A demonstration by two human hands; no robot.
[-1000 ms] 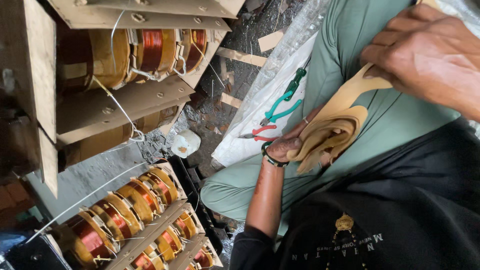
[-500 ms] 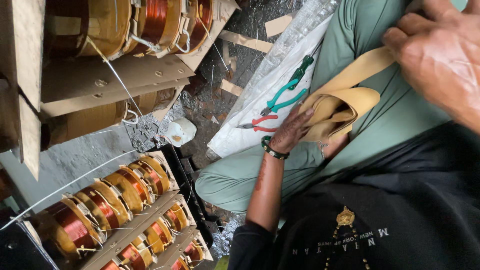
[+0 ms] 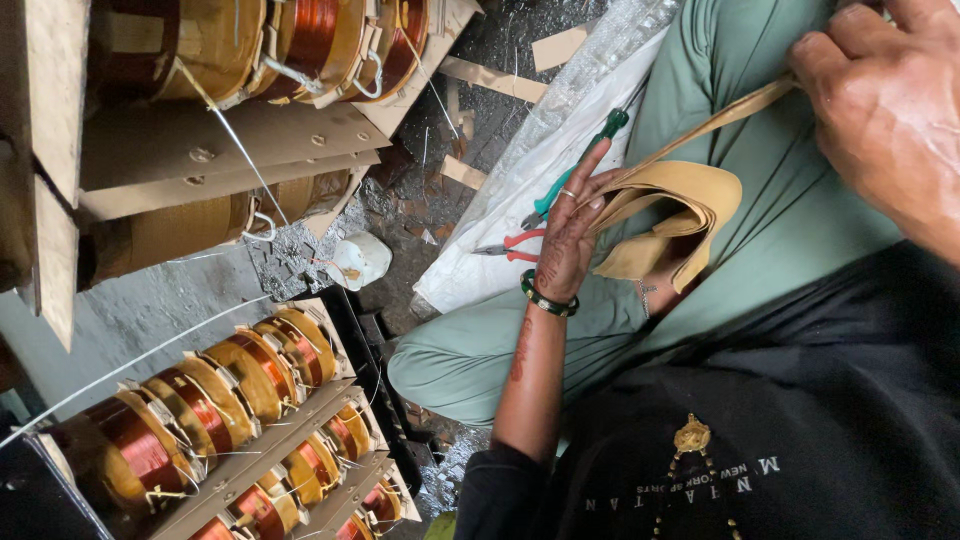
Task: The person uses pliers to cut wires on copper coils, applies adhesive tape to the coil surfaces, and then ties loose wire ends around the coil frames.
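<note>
On gritty grey floor [image 3: 200, 290], copper coils [image 3: 200, 400], plastic sheet [image 3: 540, 190]

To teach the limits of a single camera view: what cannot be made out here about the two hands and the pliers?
- Right hand, head view: the fingers run off the top edge, so its hold on the tan strip is unseen.
- Left hand, head view: the thumb is hidden behind the folded tan sheet, so the grip is unclear.
- Green pliers and red pliers, head view: partly covered by the left hand.
</note>
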